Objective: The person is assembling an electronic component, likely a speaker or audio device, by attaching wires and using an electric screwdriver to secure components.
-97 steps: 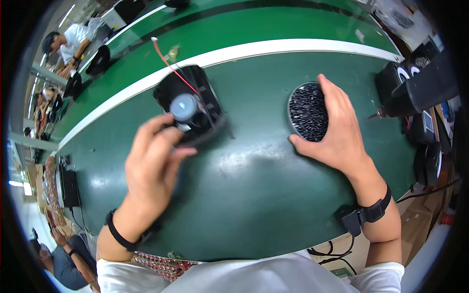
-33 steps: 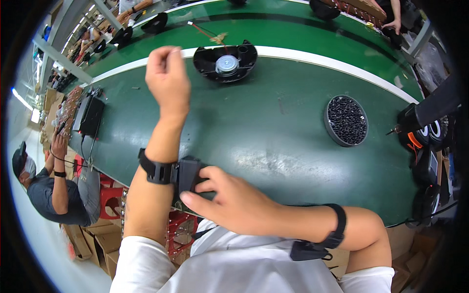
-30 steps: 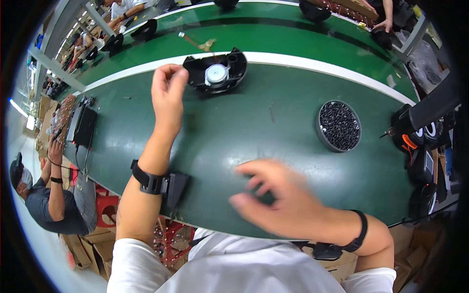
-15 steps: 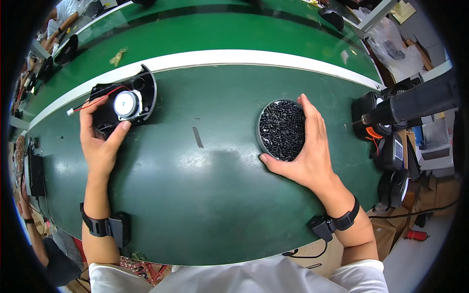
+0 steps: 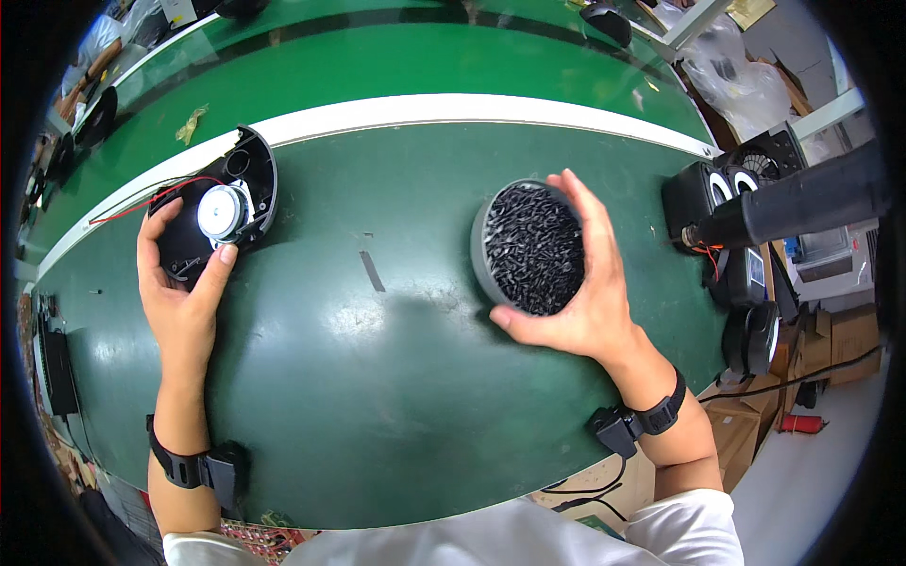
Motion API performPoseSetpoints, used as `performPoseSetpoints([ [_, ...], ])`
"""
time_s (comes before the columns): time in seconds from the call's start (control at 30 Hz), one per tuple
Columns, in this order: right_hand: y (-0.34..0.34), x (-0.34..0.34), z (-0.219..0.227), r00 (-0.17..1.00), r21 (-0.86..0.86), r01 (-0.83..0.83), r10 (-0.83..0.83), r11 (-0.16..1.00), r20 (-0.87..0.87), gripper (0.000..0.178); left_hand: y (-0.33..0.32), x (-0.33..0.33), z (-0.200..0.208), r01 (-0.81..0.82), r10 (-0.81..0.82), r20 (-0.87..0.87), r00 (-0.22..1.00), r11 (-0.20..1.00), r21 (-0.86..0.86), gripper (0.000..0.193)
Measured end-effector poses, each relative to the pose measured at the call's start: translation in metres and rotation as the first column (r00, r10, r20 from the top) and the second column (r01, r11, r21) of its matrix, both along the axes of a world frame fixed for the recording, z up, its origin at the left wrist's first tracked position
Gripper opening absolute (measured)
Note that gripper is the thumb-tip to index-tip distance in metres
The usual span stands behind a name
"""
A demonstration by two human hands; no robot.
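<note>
My left hand (image 5: 181, 300) grips the near left edge of a black plastic housing (image 5: 255, 174), with the thumb and fingers around it. Inside the housing sits a round white-backed speaker (image 5: 220, 213), and red and black wires (image 5: 151, 199) trail off to the left. Over on the right, my right hand (image 5: 596, 283) is wrapped around a round grey container (image 5: 479, 247). Small black screws (image 5: 533, 250) fill it; it is tilted a little, so more of its left outer wall shows.
A small dark strip (image 5: 372, 271) lies mid-table on the green tabletop (image 5: 396, 424). Along the right edge stand black speaker boxes (image 5: 687, 203), with a thick black cylindrical tool (image 5: 802, 198) reaching over them. A white rail (image 5: 406, 107) crosses the far side. Another black device (image 5: 57, 363) sits at the left edge.
The container has tilted and seems lifted slightly in my right hand. The housing has turned a little in my left hand, and its wires have swung left. The whole view has shifted slightly.
</note>
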State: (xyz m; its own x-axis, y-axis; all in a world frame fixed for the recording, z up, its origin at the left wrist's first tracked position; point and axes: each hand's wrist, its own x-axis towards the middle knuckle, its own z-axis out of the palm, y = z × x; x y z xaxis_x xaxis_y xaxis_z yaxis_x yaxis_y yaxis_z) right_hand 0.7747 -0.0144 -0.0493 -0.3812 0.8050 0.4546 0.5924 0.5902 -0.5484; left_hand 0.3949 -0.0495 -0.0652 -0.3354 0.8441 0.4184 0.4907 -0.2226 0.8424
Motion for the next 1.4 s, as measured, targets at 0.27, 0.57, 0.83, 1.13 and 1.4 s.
performPoseSetpoints([
  [0.27, -0.001, 0.003, 0.003, 0.997, -0.018, 0.046, -0.045, 0.999, 0.055, 0.122, 0.002, 0.008, 0.001, -0.028, 0.029, 0.024, 0.999, 0.999, -0.035, 0.062],
  [0.57, 0.002, 0.009, 0.003, 0.988, -0.003, 0.065, -0.064, 0.998, 0.144, 0.118, 0.004, 0.008, -0.006, 0.013, -0.014, -0.018, 1.0, 0.999, -0.049, 0.058],
  [0.83, 0.001, 0.021, 0.001, 0.986, -0.057, 0.063, -0.054, 0.996, 0.159, 0.112, 0.012, 0.013, -0.007, 0.025, -0.025, 0.002, 1.0, 0.999, -0.04, 0.057],
  [1.13, 0.01, 0.021, -0.002, 0.988, -0.078, -0.062, 0.072, 0.995, 0.134, 0.116, 0.017, 0.02, -0.009, 0.01, -0.01, 0.009, 1.0, 0.999, -0.045, 0.06],
  [1.4, 0.015, 0.02, -0.009, 0.996, -0.064, -0.044, 0.038, 0.997, -0.081, 0.116, 0.023, 0.021, -0.015, -0.007, 0.008, 0.018, 1.0, 0.999, -0.046, 0.061],
])
